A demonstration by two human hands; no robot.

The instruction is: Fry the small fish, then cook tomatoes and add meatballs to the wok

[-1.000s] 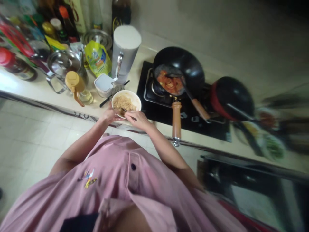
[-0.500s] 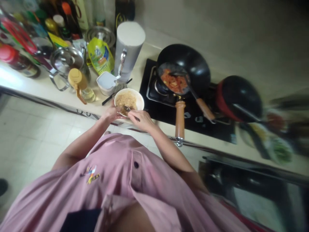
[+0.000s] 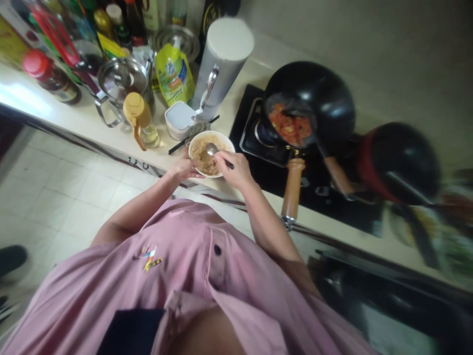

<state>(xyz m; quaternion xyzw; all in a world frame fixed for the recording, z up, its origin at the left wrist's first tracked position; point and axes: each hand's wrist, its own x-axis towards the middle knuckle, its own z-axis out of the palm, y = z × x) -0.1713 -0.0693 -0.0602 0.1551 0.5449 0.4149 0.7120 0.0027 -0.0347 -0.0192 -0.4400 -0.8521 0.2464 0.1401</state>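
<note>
Largest: pale counter (image 3: 77, 121), running obliquely from upper left to lower right. Set into the counter: black cooktop (image 3: 269, 173). On the cooktop: black wok (image 3: 325, 98), tilted, with wooden handle (image 3: 294, 187) directed toward the front edge; inside, reddish-orange food (image 3: 290, 125) and a wooden-handled spatula (image 3: 338, 175) slanting out over the near side. To the right of the wok: red-sided pan (image 3: 404, 162), blurred.

Left of the cooktop, in descending size: tall pale pitcher (image 3: 223, 59) with metallic handle; steel vessel (image 3: 121, 81) with side handle; yellow-green pouch (image 3: 175, 76), between vessel and pitcher; red-capped jar (image 3: 55, 81) at far left; orange-topped oil dispenser (image 3: 136, 111), in front of the steel vessel.

Next: white bowl (image 3: 230, 144), at the front edge of the counter, just left of the cooktop, between the two hands. Full contact with the counter: cannot tell. Inside: light-brown mash (image 3: 207, 163). Just behind, to the left: small white lidded container (image 3: 180, 118).

Left hand (image 3: 182, 167): curled against the left and near side of the bowl, supporting. Right hand (image 3: 235, 170): closed around the dark handle of a metal spoon (image 3: 212, 149). Spoon head: over the mash, within the rim.
</note>
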